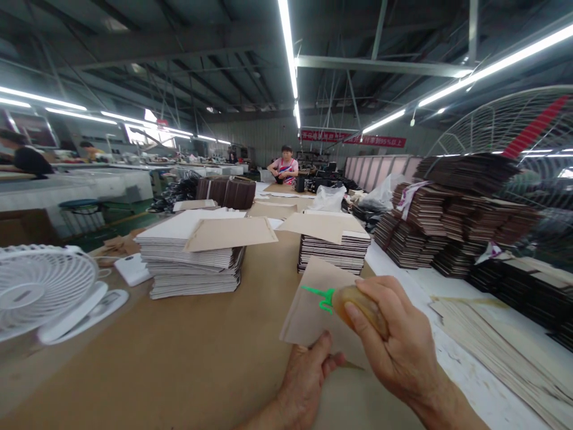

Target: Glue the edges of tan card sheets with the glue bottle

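Observation:
My left hand (308,373) pinches the lower edge of a tan cardboard sheet (313,298) and holds it tilted above the brown table (179,346). Over the sheet's right side, my right hand (394,346) is closed around a small yellowish squeeze bottle (358,304). The bottle has a green nozzle (320,297) that points left, onto the sheet's face. Both hands are low in the view, right of centre.
Two stacks of flat board pieces (192,263) (333,248) stand ahead on the table. Dark brown stacks (452,209) and pale sheets (492,340) fill the right side. A white fan (40,292) sits at left. A seated person (284,167) works far back.

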Demonstrator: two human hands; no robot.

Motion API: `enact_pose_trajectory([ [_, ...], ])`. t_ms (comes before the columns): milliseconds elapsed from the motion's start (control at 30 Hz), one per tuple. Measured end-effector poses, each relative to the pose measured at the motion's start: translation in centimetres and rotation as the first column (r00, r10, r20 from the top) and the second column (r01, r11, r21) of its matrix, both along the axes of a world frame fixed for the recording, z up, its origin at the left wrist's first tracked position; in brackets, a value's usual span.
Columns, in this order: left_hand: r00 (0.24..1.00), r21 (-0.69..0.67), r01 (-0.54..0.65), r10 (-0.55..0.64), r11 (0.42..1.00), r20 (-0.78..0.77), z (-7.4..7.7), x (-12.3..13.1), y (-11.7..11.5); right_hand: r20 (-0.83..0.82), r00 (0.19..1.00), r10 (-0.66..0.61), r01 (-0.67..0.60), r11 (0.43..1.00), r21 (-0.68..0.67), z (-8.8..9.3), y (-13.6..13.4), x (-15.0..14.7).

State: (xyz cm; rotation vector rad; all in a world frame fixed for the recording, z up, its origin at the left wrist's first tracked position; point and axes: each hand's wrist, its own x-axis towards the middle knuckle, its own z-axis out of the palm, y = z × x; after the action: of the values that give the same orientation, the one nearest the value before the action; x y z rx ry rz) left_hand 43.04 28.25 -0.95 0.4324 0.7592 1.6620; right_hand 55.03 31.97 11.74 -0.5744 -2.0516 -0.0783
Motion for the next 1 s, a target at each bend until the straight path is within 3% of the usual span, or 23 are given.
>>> enact_pose_trajectory([
  [167, 1.0, -0.032, 0.017, -0.017, 0.999, -0.012, 0.0, 0.1, 0.0, -0.077, 0.995, -0.065, 0.071, 0.995, 0.075, 0.9, 0.6, 0.2],
  [333, 1.0, -0.009, 0.028, -0.028, 1.0, -0.002, 0.2, 0.0, -0.1, 0.007, 1.0, 0.009, -0.009, 1.0, 0.025, 0.8, 0.1, 0.2],
  [500, 1.0, -0.033, 0.019, -0.018, 0.999, 0.011, 0.0, 0.1, 0.1, -0.017, 1.0, -0.015, 0.016, 0.999, 0.036, 1.0, 0.1, 0.4],
  [700, 1.0, -0.01, 0.02, -0.02, 1.0, 0.023, 0.1, 0.1, 0.2, 0.086, 0.996, 0.03, -0.032, 0.999, 0.012, 0.8, -0.3, 0.4],
  [1000, 1.0, -0.119, -0.006, 0.009, 0.993, 0.02, 0.5, 0.3, 0.3, -0.064, 0.997, -0.052, 0.061, 0.988, 0.145, 2.3, 1.4, 0.9],
])
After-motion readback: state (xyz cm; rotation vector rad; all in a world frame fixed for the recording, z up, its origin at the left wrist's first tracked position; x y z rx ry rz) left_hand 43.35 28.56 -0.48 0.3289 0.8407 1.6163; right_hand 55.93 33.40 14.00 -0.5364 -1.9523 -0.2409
